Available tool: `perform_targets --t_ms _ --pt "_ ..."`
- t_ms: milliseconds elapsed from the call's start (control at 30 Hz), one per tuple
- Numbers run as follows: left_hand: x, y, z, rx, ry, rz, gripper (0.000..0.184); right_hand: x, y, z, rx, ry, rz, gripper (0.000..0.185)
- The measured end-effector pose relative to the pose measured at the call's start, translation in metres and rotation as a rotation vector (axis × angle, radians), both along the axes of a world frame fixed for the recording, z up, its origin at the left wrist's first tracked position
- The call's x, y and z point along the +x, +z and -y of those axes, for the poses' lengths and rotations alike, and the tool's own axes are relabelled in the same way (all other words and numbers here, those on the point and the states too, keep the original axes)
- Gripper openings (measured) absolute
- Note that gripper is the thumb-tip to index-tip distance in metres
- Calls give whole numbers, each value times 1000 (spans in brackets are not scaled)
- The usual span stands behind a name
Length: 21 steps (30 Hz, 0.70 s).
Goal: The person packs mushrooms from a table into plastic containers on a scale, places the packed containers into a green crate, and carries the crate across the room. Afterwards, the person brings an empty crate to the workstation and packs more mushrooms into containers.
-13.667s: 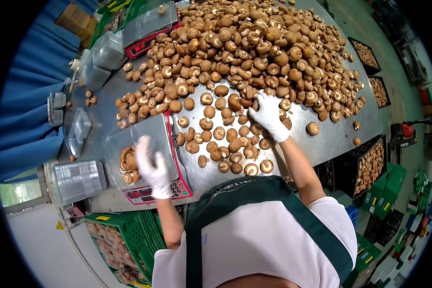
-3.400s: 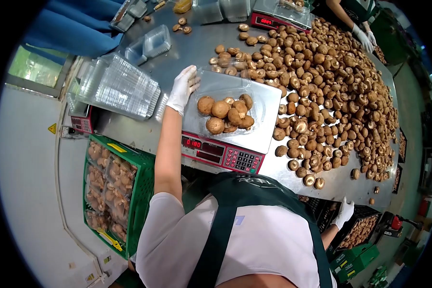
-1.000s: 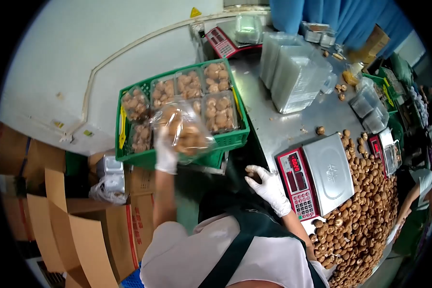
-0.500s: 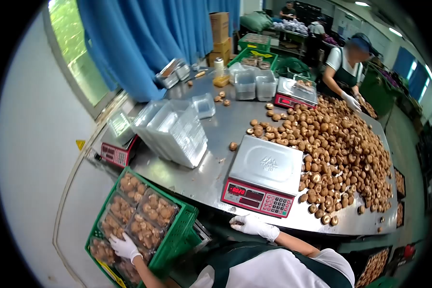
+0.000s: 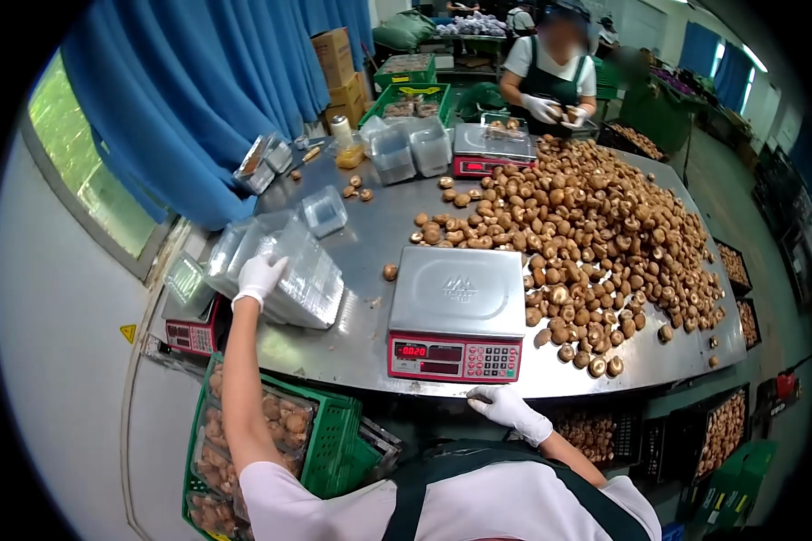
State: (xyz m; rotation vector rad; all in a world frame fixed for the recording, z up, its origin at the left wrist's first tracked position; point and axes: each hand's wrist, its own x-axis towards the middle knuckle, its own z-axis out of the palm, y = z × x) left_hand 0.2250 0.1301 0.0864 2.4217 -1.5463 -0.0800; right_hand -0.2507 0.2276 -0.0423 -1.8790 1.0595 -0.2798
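My left hand (image 5: 258, 278), in a white glove, is at the near side of a leaning stack of clear plastic trays (image 5: 309, 287). Its fingers are a little apart and seem to touch the stack; no tray is lifted away. At the table's front edge, below the red scale (image 5: 457, 311), rests my gloved right hand (image 5: 507, 412). It holds nothing, with its fingers loosely stretched to the left. The scale's steel plate is bare and its display is lit. To its right spreads a large heap of brown mushrooms (image 5: 595, 225).
Below my left arm stands a green crate (image 5: 329, 451) with mushroom-filled trays. A second scale (image 5: 194, 334) is at the left, a third (image 5: 492, 149) at the back. Across the table a co-worker (image 5: 550, 72) handles mushrooms. Black crates (image 5: 722, 433) stand at the right.
My left hand has left the filled trays in the green crate and moved up to the plastic tray stack. My right hand stays by the table edge. The view has turned right.
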Motion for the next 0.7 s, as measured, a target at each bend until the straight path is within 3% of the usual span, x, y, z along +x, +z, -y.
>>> perform_targets --t_ms 67,100,200,333,433,667,700 --pt "3 4 9 -64 -79 23 40 -16 -3 -3 -4 -102 -6 23" --pt "19 -6 16 -64 -110 -119 41 -25 -7 -4 11 -138 -19 23" --pt "34 -10 17 -14 -103 -227 44 -45 -9 -8 19 -241 -33 24" --pt "57 -14 20 -8 -128 -183 44 -64 -15 -5 53 -233 -40 26" --pt "57 -11 20 -62 -22 -509 43 -72 -13 3 68 -214 -49 27" --pt "62 -1 25 -12 151 -474 35 -92 -17 17 95 -221 10 27" --pt "64 -2 28 14 113 -346 29 -96 -17 18 98 -230 15 27"
